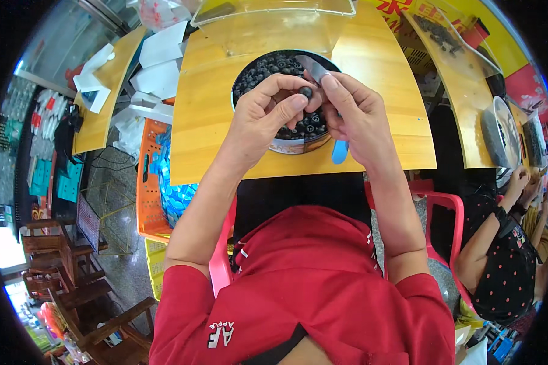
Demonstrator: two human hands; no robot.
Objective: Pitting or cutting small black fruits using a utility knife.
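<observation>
Between my left hand's [263, 114] thumb and fingers is a small round black part [306, 92]. My right hand [358, 109] grips a knife; its metal blade [312, 67] points up and to the left, and its blue handle [340, 152] sticks out below my palm. Both hands meet close together over a round tub [284, 148] heaped with small black ring-shaped parts [274, 62]. My fingers partly cover the heap. Whether the blade touches the held part I cannot tell.
The tub stands on a wooden table [207, 146], with a clear plastic bin [274, 33] behind it. On the left, an orange crate [149, 176] holds blue packets [175, 194]. At the right, another person [499, 255] sits by a second table [469, 121]. Wooden chairs [85, 292] stand lower left.
</observation>
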